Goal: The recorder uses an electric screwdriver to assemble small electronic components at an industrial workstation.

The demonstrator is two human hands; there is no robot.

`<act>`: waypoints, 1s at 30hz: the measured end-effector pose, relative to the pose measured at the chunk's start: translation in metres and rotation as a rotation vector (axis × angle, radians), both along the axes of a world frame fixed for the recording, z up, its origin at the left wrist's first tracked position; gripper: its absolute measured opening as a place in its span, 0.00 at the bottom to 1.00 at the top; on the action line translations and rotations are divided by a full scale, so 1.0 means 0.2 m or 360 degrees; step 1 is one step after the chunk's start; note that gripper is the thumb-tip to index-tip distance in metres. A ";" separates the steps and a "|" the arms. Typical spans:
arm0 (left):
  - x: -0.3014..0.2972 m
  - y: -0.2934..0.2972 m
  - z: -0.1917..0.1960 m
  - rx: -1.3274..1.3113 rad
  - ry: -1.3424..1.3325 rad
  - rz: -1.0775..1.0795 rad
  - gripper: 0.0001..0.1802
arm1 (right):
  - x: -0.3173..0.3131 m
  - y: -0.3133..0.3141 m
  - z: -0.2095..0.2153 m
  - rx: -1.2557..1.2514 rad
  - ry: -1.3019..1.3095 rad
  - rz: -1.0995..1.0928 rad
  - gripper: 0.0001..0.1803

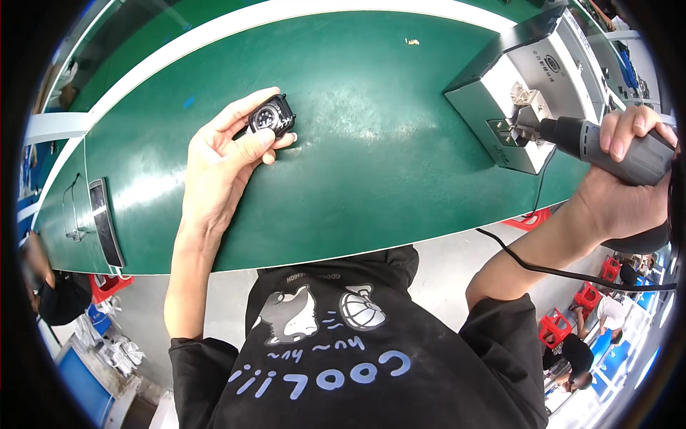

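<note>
My left hand (220, 154) is raised over the green table, holding a small black watch case (266, 116) between thumb and fingers. The case's round back faces up, and small lugs stick out at its corners. Over at the right, my right hand (618, 193) grips a dark grey power screwdriver (625, 154), with its fingers wrapped over the body. The driver's black nose points left, toward the metal pick-up part (525, 107) on the front of a screw feeder box (493, 93). Whether its tip touches that part I cannot tell.
The green table (357, 186) has a white rim along its far side. A dark curved strip (107, 222) and a pair of glasses (74, 207) lie at the left. A black cable (543, 269) hangs by my right forearm. Red stools and other people are beyond.
</note>
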State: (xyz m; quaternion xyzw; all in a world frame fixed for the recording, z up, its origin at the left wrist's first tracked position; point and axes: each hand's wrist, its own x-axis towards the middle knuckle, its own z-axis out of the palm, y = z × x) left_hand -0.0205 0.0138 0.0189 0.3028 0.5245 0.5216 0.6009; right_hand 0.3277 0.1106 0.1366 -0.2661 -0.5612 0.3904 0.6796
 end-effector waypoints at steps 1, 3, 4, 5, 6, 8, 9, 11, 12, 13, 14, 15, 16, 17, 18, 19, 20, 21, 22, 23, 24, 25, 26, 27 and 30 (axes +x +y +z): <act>0.00 0.00 0.00 -0.0015 -0.0010 0.0006 0.29 | 0.01 0.01 -0.01 -0.0018 -0.0033 0.0092 0.18; 0.01 0.00 0.01 -0.0030 -0.0010 0.0017 0.28 | 0.00 0.02 -0.01 -0.0036 -0.0005 0.0137 0.18; 0.01 0.00 0.01 -0.0008 -0.0012 0.0007 0.28 | 0.00 0.02 -0.01 -0.0032 -0.0037 0.0165 0.18; 0.00 0.00 0.01 0.0011 -0.0007 0.0002 0.28 | 0.00 0.03 -0.02 -0.0032 -0.0062 0.0197 0.18; 0.00 0.00 0.01 0.0005 0.0010 0.0012 0.28 | 0.00 0.03 -0.02 -0.0039 -0.0083 0.0218 0.18; 0.02 0.00 0.02 0.0011 0.0022 0.0011 0.27 | 0.01 0.04 -0.04 -0.0060 -0.0117 0.0208 0.18; 0.01 -0.01 0.02 0.0053 0.0023 -0.0007 0.27 | 0.00 0.04 -0.04 -0.0077 -0.0171 0.0192 0.18; 0.04 0.01 0.03 0.0092 0.0076 -0.0051 0.26 | -0.15 0.06 -0.01 0.0186 -0.0374 -0.0145 0.30; 0.04 0.00 0.03 0.0088 0.0062 -0.0033 0.25 | -0.18 0.06 -0.01 0.0159 -0.0344 -0.0189 0.31; 0.03 0.00 0.03 0.0081 0.0087 -0.0001 0.25 | -0.20 0.06 -0.01 0.0132 -0.0317 -0.0233 0.32; 0.03 0.00 0.03 0.0086 0.0066 -0.0011 0.25 | -0.19 0.06 0.00 0.0128 -0.0354 -0.0178 0.31; 0.03 0.00 0.03 0.0093 0.0042 -0.0023 0.24 | -0.21 0.06 -0.01 0.0131 -0.0343 -0.0163 0.31; 0.03 0.00 0.03 0.0099 0.0049 -0.0008 0.24 | -0.22 0.06 -0.01 0.0130 -0.0357 -0.0168 0.31; 0.03 -0.01 0.02 0.0103 0.0052 0.0002 0.24 | -0.22 0.06 -0.01 0.0130 -0.0377 -0.0177 0.30; 0.02 -0.01 0.02 0.0118 0.0080 -0.0011 0.24 | -0.20 0.06 0.00 0.0093 -0.0371 -0.0108 0.30; 0.02 -0.01 0.02 0.0135 0.0107 -0.0026 0.24 | -0.14 0.05 -0.01 0.0101 -0.0372 -0.0100 0.30; 0.02 -0.01 0.02 0.0145 0.0101 -0.0025 0.24 | -0.07 0.02 -0.02 0.0007 -0.0254 0.0041 0.21; 0.03 -0.01 0.02 0.0161 0.0151 -0.0052 0.23 | -0.04 -0.01 -0.03 -0.0087 -0.0145 0.0173 0.16; 0.04 0.00 0.03 0.0178 0.0199 -0.0081 0.23 | -0.04 -0.02 -0.05 -0.0031 -0.0141 0.0153 0.16; 0.04 0.00 0.02 0.0189 0.0179 -0.0094 0.23 | -0.10 -0.05 -0.04 -0.0072 -0.0065 -0.0033 0.16; 0.04 -0.01 0.02 0.0216 0.0258 -0.0120 0.23 | -0.08 -0.04 -0.04 -0.0084 -0.0037 0.0061 0.16; 0.04 -0.01 0.02 0.0245 0.0336 -0.0146 0.23 | -0.07 -0.02 -0.03 -0.0097 -0.0010 0.0154 0.16; 0.04 -0.01 0.02 0.0245 0.0336 -0.0131 0.23 | -0.09 0.00 -0.03 -0.0119 -0.0017 0.0186 0.16; 0.04 0.00 0.03 0.0256 0.0391 -0.0142 0.23 | -0.10 0.02 -0.02 -0.0148 -0.0038 0.0124 0.16; 0.04 0.02 0.02 0.0333 0.0436 -0.0138 0.22 | -0.13 0.03 -0.01 -0.0150 -0.0068 0.0082 0.13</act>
